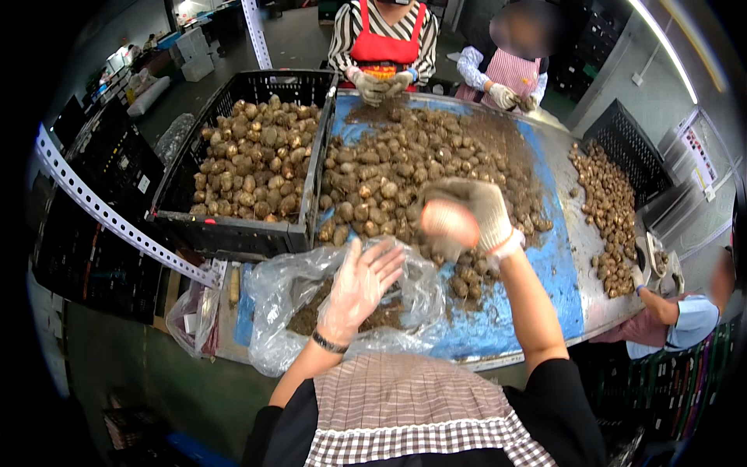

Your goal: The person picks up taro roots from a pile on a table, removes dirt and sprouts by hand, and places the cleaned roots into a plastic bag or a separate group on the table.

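My left hand [356, 292], in a thin clear plastic glove with a dark band at the wrist, is open with fingers spread. It is over a clear plastic bag [268, 311] with brown soil inside. A whitish knit work glove covers my right hand [478, 214], raised above the heap of small brown taro-like tubers [420, 156]. Its fingers look curled and are smeared by motion. At them is a blurred orange-and-white, cloth-like thing [450, 223]; I cannot make out whether it is separate from the glove. The heap lies on a blue sheet [556, 272].
Left of the heap stands a black crate [233, 241] full of tubers. At the right, more tubers [607, 202] spread before a tipped black crate [630, 148]. Two gloved people work across the table, another at the right. A perforated white post [124, 222] rises at left.
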The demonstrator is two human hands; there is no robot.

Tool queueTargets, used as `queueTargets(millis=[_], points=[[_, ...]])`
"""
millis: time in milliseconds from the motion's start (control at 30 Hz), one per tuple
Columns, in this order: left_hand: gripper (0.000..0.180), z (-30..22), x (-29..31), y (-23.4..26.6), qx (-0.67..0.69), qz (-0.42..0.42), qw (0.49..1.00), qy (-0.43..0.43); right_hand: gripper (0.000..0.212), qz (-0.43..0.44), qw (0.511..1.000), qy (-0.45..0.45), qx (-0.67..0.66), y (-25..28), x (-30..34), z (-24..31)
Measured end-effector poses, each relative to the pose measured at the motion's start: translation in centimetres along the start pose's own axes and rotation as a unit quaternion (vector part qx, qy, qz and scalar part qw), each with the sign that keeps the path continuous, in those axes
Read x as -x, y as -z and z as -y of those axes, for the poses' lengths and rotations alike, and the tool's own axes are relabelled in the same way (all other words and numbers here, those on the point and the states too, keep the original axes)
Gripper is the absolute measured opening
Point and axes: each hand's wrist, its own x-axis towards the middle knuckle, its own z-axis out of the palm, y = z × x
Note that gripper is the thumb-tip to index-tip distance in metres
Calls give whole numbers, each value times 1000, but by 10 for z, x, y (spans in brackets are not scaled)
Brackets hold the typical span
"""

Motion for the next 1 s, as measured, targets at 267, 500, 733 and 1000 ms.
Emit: queueTargets(millis=[267, 500, 733, 1000], points=[[57, -1, 1, 4, -5, -65, 998, -16, 23, 10, 998, -65, -7, -1, -3, 24], [37, -31, 34, -2, -302, -54, 943, -133, 20, 21, 962, -178, 207, -9, 4, -30], [33, -34, 50, 24, -361, -48, 931, -24, 30, 75, 967, -88, 226, -44, 13, -43], [35, -24, 63, 46, -298, -102, 949, -21, 27, 144, 988, -21, 52, -107, -62, 13]])
